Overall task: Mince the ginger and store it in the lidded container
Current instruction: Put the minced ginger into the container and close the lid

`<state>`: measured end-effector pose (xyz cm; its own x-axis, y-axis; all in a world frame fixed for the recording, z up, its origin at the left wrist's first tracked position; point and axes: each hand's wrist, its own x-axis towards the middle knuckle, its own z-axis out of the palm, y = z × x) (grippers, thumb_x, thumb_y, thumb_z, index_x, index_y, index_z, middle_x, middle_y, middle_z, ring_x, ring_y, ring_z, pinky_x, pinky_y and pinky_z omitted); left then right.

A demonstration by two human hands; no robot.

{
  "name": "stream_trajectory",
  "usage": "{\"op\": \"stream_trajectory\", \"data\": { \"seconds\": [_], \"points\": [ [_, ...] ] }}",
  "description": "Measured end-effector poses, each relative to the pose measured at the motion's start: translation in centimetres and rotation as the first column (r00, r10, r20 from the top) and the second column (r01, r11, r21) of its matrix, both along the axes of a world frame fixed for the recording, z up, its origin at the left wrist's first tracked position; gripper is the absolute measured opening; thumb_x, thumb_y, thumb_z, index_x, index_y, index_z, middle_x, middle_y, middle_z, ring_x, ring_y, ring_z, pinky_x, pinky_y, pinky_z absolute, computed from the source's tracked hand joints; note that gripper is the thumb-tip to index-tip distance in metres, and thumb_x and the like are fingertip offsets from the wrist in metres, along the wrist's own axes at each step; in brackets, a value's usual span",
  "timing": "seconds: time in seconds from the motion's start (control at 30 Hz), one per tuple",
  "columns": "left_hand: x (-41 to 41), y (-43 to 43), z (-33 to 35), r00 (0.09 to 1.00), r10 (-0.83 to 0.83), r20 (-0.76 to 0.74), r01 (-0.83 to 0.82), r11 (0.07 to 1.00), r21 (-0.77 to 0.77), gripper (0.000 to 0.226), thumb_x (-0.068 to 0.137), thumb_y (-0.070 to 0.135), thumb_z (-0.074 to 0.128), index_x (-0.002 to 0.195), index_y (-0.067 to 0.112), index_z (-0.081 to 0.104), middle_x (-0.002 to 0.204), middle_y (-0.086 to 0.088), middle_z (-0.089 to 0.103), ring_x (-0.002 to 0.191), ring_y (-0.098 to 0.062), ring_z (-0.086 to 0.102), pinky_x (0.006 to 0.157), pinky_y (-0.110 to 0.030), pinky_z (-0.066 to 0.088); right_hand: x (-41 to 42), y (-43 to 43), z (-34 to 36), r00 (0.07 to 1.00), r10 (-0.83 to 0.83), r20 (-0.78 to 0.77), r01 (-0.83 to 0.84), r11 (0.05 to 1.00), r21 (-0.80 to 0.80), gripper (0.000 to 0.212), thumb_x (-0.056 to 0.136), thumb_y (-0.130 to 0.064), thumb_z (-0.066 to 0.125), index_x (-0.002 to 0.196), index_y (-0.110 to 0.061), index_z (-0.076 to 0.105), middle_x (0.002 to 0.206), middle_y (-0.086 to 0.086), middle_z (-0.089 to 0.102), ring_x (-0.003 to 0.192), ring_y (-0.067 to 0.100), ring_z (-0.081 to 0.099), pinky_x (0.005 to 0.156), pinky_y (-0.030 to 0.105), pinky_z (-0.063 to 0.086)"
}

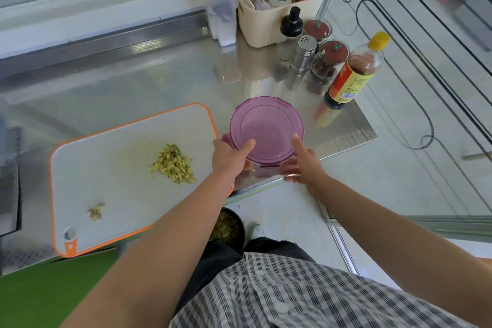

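A brushed stainless-steel table ends in a corner at the right, above a pale glossy floor crossed by black cables. Near that corner stands the round container, its purple lid on. The left hand grips its left side, thumb on the lid and fingers curled under. The right hand is at its near right side, fingers spread apart and blurred. The minced ginger lies heaped on the orange-rimmed cutting board, just left of the container. At the back stand a cream basket, a steel shaker and a yellow-capped sauce bottle.
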<state>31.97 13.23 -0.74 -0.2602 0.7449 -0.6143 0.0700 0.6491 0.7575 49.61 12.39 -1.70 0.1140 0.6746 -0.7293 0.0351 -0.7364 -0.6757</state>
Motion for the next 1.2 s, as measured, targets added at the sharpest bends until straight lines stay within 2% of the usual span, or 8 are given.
{"op": "stream_trajectory", "data": {
  "seconds": [0.2, 0.27, 0.33, 0.5, 0.7, 0.97, 1.1, 1.2],
  "points": [
    [-0.3, 0.5, 0.2, 0.996, 0.06, -0.071, -0.061, 0.998, -0.019, 0.082, 0.074, 0.048, 0.076, 0.129, 0.009, 0.03, 0.114, -0.015, 0.059, 0.085, -0.031, 0.067, 0.08, -0.042, 0.058, 1.4, 1.5, 0.1, 0.983, 0.14, 0.118, -0.156, 0.979, 0.134, 0.047, 0.087, -0.052, 0.058, 0.085, -0.005, 0.052, 0.072, 0.013, 0.059, 0.056, 0.021, 0.059, 0.061, 0.035, 0.054],
    [0.5, 0.0, 0.5, 0.999, 0.03, -0.018, -0.032, 0.99, -0.137, 0.088, 0.073, 0.056, 0.073, 0.133, 0.006, 0.033, 0.106, -0.014, 0.06, 0.077, -0.025, 0.065, 0.078, -0.043, 0.059, 1.1, 0.7, 0.2, 0.976, 0.203, 0.078, -0.211, 0.97, 0.117, 0.045, 0.087, -0.052, 0.059, 0.081, -0.007, 0.056, 0.069, 0.011, 0.06, 0.054, 0.018, 0.057, 0.056, 0.029, 0.051],
    [1.3, -0.7, 0.4, 0.997, 0.03, 0.075, -0.016, 0.982, -0.187, 0.069, 0.082, 0.053, 0.066, 0.121, 0.0, 0.047, 0.085, -0.015, 0.066, 0.062, -0.025, 0.064, 0.07, -0.043, 0.06, 0.6, 0.0, 0.1, 0.97, 0.235, 0.063, -0.241, 0.963, 0.124, 0.049, 0.084, -0.054, 0.06, 0.081, -0.006, 0.061, 0.071, 0.009, 0.065, 0.057, 0.017, 0.059, 0.057, 0.029, 0.051],
    [1.4, -0.9, 0.0, 1.0, 0.005, 0.028, -0.002, 0.994, -0.109, 0.047, 0.089, 0.046, 0.06, 0.094, 0.0, 0.064, 0.07, -0.016, 0.066, 0.05, -0.024, 0.057, 0.057, -0.033, 0.057, 0.1, -0.7, 0.3, 0.97, 0.241, 0.03, -0.243, 0.96, 0.143, 0.049, 0.084, -0.055, 0.061, 0.08, -0.006, 0.067, 0.072, 0.005, 0.069, 0.058, 0.016, 0.059, 0.06, 0.03, 0.051],
    [1.4, -1.0, -0.1, 1.0, -0.021, 0.001, 0.021, 0.998, -0.06, 0.04, 0.091, 0.045, 0.059, 0.087, 0.005, 0.06, 0.061, -0.009, 0.056, 0.046, -0.021, 0.05, 0.052, -0.029, 0.047, -0.3, -0.9, 0.3, 0.974, 0.209, 0.086, -0.221, 0.962, 0.162, 0.05, 0.085, -0.055, 0.058, 0.07, -0.008, 0.064, 0.055, -0.004, 0.063, 0.047, 0.011, 0.049, 0.049, 0.021, 0.04],
    [1.3, -1.3, 0.3, 0.998, -0.054, -0.038, 0.051, 0.997, -0.058, 0.044, 0.091, 0.046, 0.057, 0.066, 0.011, 0.047, 0.055, -0.004, 0.047, 0.045, -0.018, 0.047, 0.054, -0.026, 0.041, -1.0, -1.5, -0.6, 0.971, 0.116, 0.21, -0.171, 0.949, 0.264, 0.049, 0.087, -0.053, 0.057, 0.056, -0.016, 0.063, 0.053, -0.003, 0.065, 0.05, 0.008, 0.052, 0.059, 0.021, 0.042],
    [0.6, -1.1, 0.3, 0.996, -0.043, -0.073, 0.041, 0.999, -0.029, 0.047, 0.087, 0.051, 0.059, 0.085, 0.005, 0.058, 0.061, -0.008, 0.056, 0.053, -0.024, 0.055, 0.06, -0.032, 0.046, -0.8, -1.5, -0.3, 0.957, 0.249, 0.146, -0.278, 0.932, 0.232, 0.054, 0.088, -0.057, 0.053, 0.066, -0.011, 0.069, 0.058, 0.001, 0.067, 0.05, 0.012, 0.053, 0.054, 0.023, 0.043],
    [0.5, -0.4, 0.6, 0.957, -0.102, -0.27, 0.097, 0.995, -0.032, 0.066, 0.087, 0.053, 0.058, 0.132, 0.006, 0.044, 0.119, -0.02, 0.061, 0.104, -0.039, 0.06, 0.089, -0.044, 0.05, 0.8, -0.7, 0.1, 0.898, 0.439, 0.035, -0.441, 0.893, 0.092, 0.073, 0.089, -0.064, 0.04, 0.085, 0.001, 0.071, 0.069, 0.009, 0.069, 0.052, 0.015, 0.056, 0.049, 0.022, 0.044]
  ]
}}
